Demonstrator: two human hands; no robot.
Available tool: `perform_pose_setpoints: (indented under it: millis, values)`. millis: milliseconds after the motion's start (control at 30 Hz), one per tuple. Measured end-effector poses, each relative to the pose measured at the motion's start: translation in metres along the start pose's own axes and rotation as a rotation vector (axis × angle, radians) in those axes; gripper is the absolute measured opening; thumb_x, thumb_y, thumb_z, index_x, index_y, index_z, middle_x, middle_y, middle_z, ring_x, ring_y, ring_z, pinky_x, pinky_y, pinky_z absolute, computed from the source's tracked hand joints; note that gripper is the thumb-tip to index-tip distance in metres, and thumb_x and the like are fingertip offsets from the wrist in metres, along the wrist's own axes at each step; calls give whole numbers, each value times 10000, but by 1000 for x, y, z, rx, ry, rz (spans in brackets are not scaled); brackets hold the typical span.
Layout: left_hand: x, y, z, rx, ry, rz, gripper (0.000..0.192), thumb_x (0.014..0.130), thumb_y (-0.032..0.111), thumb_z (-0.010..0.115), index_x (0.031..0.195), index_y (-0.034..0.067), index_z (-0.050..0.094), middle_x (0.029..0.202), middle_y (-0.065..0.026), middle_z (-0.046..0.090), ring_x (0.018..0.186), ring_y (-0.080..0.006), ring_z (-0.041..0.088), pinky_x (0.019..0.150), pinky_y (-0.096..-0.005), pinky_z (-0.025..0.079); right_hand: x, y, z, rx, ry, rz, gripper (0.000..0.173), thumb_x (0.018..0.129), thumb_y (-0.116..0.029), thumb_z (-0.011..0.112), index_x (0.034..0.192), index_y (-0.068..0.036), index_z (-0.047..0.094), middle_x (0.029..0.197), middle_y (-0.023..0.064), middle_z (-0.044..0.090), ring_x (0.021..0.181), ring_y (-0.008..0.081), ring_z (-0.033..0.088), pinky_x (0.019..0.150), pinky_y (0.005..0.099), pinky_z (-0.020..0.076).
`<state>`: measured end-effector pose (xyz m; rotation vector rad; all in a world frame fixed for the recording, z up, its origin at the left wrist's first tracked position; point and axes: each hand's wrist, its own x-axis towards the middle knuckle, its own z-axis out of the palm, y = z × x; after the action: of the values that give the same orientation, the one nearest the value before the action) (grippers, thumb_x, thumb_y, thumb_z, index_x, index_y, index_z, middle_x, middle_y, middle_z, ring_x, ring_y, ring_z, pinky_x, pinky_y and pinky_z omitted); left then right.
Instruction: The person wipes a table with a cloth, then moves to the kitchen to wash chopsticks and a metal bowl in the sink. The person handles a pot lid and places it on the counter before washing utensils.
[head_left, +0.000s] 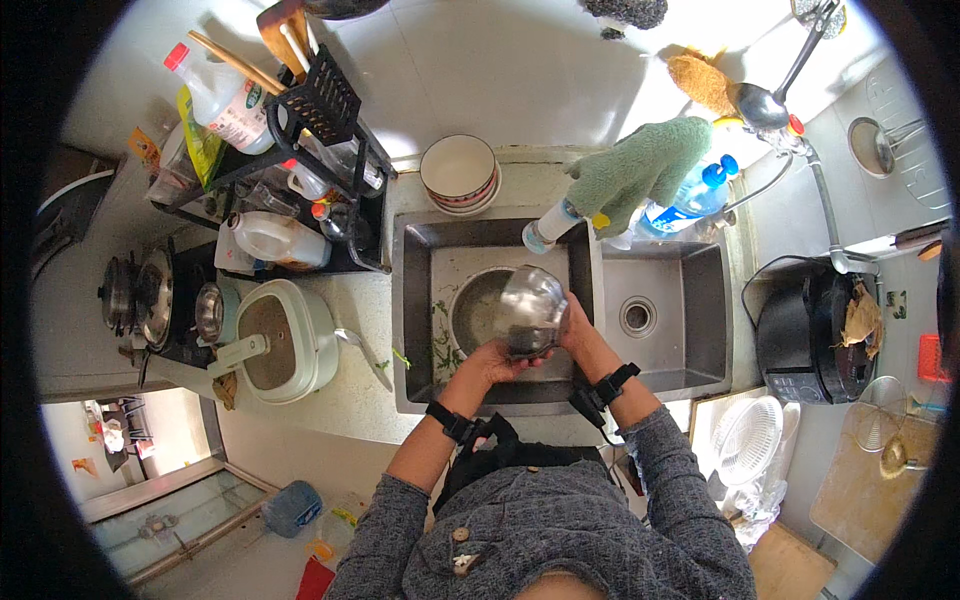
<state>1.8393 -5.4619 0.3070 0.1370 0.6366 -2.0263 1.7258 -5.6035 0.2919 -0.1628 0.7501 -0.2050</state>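
Between them, my left hand (499, 363) and my right hand (576, 327) hold a shiny metal bowl (532, 307) tilted over the larger left sink basin (420, 382). The left hand's fingers are under its lower edge, the right hand grips its right side. Below it in the basin lies a larger round metal bowl or pan (471, 311), partly hidden by the held bowl. Bits of green leaves (444, 346) lie on the basin floor to its left. The right basin (667, 292), with its drain, is beside it.
Stacked enamel bowls (459, 166) stand behind the sink. A green cloth (637, 172) hangs over the back edge by a blue pump bottle (686, 199). Left are a black rack (371, 225) of bottles, a spoon (365, 358) and a lidded pale green pot (322, 352); right, a black cooker (787, 330).
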Motion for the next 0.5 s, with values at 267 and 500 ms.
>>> perform_pose_setpoints:
  millis: [267,500]
  values:
    - [-24,-1,42,525,255,643,317,923,341,569,1148,118,546,1004,6,607,961,-165,580,902,-526,446,21,-33,-12,-351,184,-101,347,976,-356,389,1029,-69,575,973,62,630,851,184,619,710,354,513]
    - [-12,-9,33,926,433,700,195,867,147,657,1035,69,599,947,10,610,860,-122,558,770,-302,440,10,-27,21,-959,107,-572,355,968,-300,415,1136,-20,554,1098,81,593,1060,217,558,943,369,431]
